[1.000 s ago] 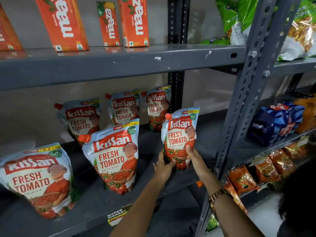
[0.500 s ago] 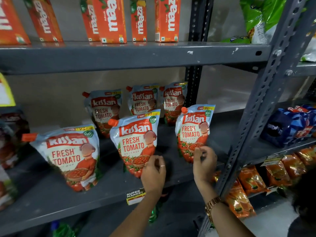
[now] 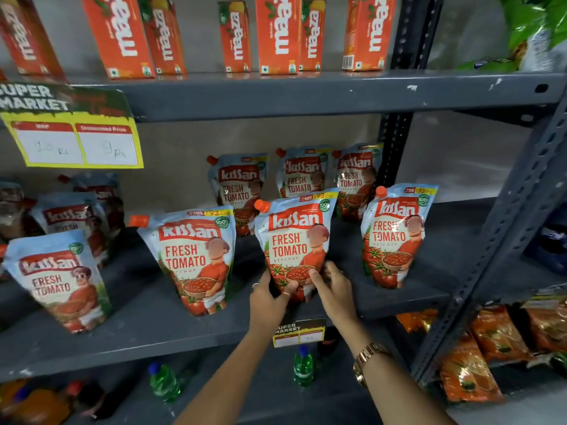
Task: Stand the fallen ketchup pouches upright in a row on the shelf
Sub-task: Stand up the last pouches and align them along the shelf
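1. Nearest me, both forearms reach up to the front edge of the grey shelf (image 3: 171, 329), a gold watch (image 3: 366, 361) on the right wrist
2. The left hand (image 3: 268, 302) and right hand (image 3: 333, 286) are both closed around the base of the middle pouch (image 3: 296, 240), thumbs pressed on its printed front, fingers curled behind; neither is open or free
3. That pouch stands near the shelf's front, leaning a little, its orange cap up at the left; to do this well I would say press the bottom gusset flat on the shelf and square the face forward before letting go, since a soft pouch looks likely to slump if released while tilted
4. Beside it, the right pouch (image 3: 395, 237) stands apart on its own, while the left pouch (image 3: 196, 259) tilts noticeably; lining the held one level with these two front bases should keep the row straight
5. Further left a blurred pouch (image 3: 58, 280) leans too
6. At the back, three more pouches (image 3: 302, 176) stand against the wall, and juice cartons (image 3: 276, 32) sit on the shelf above
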The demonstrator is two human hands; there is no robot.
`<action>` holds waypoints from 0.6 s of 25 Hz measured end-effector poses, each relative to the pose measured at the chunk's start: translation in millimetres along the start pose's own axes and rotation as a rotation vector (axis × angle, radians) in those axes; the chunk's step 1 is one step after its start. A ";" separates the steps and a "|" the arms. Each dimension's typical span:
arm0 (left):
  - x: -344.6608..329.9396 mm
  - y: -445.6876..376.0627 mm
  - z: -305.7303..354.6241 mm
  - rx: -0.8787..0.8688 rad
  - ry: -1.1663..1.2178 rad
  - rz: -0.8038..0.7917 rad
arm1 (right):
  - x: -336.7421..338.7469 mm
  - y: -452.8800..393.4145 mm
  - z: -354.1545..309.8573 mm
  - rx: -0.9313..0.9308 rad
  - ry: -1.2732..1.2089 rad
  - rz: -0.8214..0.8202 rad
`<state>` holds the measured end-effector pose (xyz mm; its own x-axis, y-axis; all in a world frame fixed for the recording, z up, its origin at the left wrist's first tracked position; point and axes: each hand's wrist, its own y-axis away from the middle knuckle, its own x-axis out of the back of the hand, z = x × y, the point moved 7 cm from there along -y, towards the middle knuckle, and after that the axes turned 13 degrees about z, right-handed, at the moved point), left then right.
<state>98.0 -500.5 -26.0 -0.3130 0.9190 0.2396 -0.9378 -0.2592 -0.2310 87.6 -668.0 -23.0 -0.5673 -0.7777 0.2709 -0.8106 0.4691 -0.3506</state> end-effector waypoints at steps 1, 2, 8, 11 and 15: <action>-1.3 0.0 -1.3 -0.020 -0.040 -0.023 | -0.3 0.4 -1.3 0.001 -0.006 -0.001; -1.9 0.1 -0.9 -0.034 -0.066 -0.024 | 1.0 -0.1 -1.4 0.001 -0.004 0.004; -28.2 3.9 5.9 0.005 -0.066 -0.095 | 23.5 -7.1 10.2 -0.036 -0.004 0.062; -34.5 8.3 8.1 0.008 -0.064 -0.072 | 30.0 -8.7 15.2 -0.044 0.003 0.065; -34.1 8.8 6.8 0.036 -0.020 -0.195 | 34.5 -4.3 12.2 -0.035 -0.004 0.174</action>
<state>99.4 -536.2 -29.7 -0.1271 0.9468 0.2957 -0.9857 -0.0874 -0.1440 73.3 -702.0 -23.0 -0.6988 -0.6852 0.2056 -0.7049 0.6106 -0.3608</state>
